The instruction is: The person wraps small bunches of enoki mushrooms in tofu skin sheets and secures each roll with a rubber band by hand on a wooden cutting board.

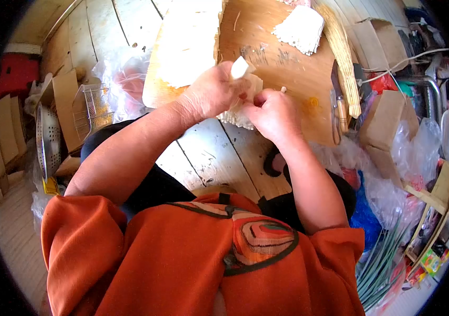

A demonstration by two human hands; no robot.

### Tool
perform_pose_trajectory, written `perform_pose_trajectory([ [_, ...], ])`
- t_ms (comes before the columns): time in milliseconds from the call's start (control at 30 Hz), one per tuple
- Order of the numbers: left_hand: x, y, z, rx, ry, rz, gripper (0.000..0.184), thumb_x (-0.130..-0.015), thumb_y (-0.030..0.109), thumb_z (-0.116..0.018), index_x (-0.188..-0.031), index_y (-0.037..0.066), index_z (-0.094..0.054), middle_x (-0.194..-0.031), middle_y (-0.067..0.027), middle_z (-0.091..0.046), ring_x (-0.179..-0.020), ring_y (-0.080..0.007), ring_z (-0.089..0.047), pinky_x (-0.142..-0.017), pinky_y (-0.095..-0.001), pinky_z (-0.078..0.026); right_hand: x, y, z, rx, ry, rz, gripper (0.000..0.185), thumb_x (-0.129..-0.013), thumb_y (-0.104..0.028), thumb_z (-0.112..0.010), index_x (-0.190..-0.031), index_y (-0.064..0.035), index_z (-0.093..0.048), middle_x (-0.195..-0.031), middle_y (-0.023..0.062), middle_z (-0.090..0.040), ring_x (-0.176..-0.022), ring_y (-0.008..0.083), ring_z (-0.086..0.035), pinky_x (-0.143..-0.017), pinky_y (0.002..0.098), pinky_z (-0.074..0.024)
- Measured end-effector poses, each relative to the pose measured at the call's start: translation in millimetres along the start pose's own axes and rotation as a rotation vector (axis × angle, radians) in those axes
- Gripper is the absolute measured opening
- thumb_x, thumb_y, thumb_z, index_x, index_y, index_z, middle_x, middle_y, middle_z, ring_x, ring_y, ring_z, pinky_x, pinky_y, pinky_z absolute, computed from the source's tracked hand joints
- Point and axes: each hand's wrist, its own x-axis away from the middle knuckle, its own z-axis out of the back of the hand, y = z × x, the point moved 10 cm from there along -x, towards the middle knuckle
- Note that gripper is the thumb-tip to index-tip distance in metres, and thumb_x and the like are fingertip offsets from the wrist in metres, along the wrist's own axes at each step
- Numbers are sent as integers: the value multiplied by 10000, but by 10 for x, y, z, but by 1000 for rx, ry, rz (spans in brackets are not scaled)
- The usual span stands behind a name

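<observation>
Near the front edge of a wooden board (298,79), my left hand (211,92) is closed around a pale, ruffled-edged bundle (237,118), with a white piece (240,67) sticking up by its thumb. My right hand (276,115) pinches the right side of the same bundle. Behind my left hand lies a large white sheet (185,39), very bright, with a ragged edge. Farther back on the board is a white stack with a frilled edge (301,29). What the bundle is made of cannot be made out.
A long ridged, straw-coloured bundle (341,58) lies along the board's right side, near a wooden-handled tool (342,115). At left stand a metal colander (48,139) and a wire basket (97,108). Cardboard boxes (387,124) and plastic bags (387,174) crowd the right.
</observation>
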Motion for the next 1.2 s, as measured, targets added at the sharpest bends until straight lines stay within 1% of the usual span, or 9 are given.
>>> perform_pose_trajectory([
  [100, 4, -48, -58, -173, -9, 33, 197, -911, 232, -577, -995, 54, -559, -723, -29, -595, -548, -87, -516, -511, -246, -450, -21, 64, -40, -4, 2, -5, 344, -732, -380, -650, -724, -37, -680, -731, 185, -656, -724, 355, -649, -679, 440, -511],
  [167, -59, -134, -109, -168, -19, -21, 217, -903, 241, -582, -1006, 50, -559, -732, -37, -601, -567, -93, -538, -538, -251, -473, -25, 60, 4, -24, 10, 9, 334, -737, -363, -640, -718, -31, -675, -739, 192, -654, -730, 361, -645, -683, 443, -509],
  [200, -46, -99, -126, -206, -33, -9, 431, -853, 337, -558, -1072, -33, -537, -830, -203, -644, -842, -320, -644, -796, -370, -502, -22, 23, 33, 22, -7, 33, 324, -740, -349, -633, -722, -27, -672, -741, 194, -653, -732, 362, -645, -686, 442, -509],
  [367, 5, -5, -135, -123, -57, 28, 352, -866, 283, -541, -1022, -32, -524, -804, -179, -642, -718, -268, -654, -715, -357, -518, -33, -8, 220, 157, -36, 108, 294, -749, -307, -606, -750, -22, -674, -704, 186, -646, -689, 341, -648, -654, 429, -505],
  [600, -42, 15, -131, 200, -145, 76, 334, -896, 326, -606, -955, 8, -522, -684, -43, -565, -541, -130, -543, -547, -292, -464, 121, -8, 678, -275, -1, 67, 209, -797, -172, -591, -742, 26, -627, -600, 42, -572, -561, 69, -496, -518, 280, -406],
  [767, 22, 346, -323, 499, -219, -189, 391, -878, 418, -644, -949, 46, -541, -696, -21, -536, -595, -98, -493, -560, -250, -431, 176, -90, 601, -293, 129, 152, 208, -781, -230, -649, -749, -25, -636, -720, 141, -622, -640, 286, -617, -601, 385, -485],
  [867, 35, 290, -464, 590, -266, -105, 380, -885, 382, -640, -1064, 59, -550, -914, -16, -601, -855, -115, -556, -783, -257, -458, 256, -322, 690, -25, 280, 285, 202, -757, -243, -640, -726, -47, -603, -721, 140, -606, -660, 345, -610, -601, 442, -500],
  [1033, 61, 290, -532, 742, -310, -86, 353, -888, 348, -644, -1075, 64, -551, -924, -32, -606, -877, -127, -566, -825, -271, -459, 368, -462, 711, 237, 416, 332, 170, -749, -247, -630, -757, -80, -600, -742, 115, -594, -635, 319, -616, -565, 452, -514],
  [1200, 72, 274, -555, 761, -371, -44, 326, -899, 327, -636, -1078, 65, -560, -941, -31, -606, -894, -129, -568, -833, -277, -458, 387, -511, 728, -89, 246, 459, 195, -715, -212, -701, -765, -50, -605, -738, 106, -600, -606, 290, -604, -570, 394, -503],
])
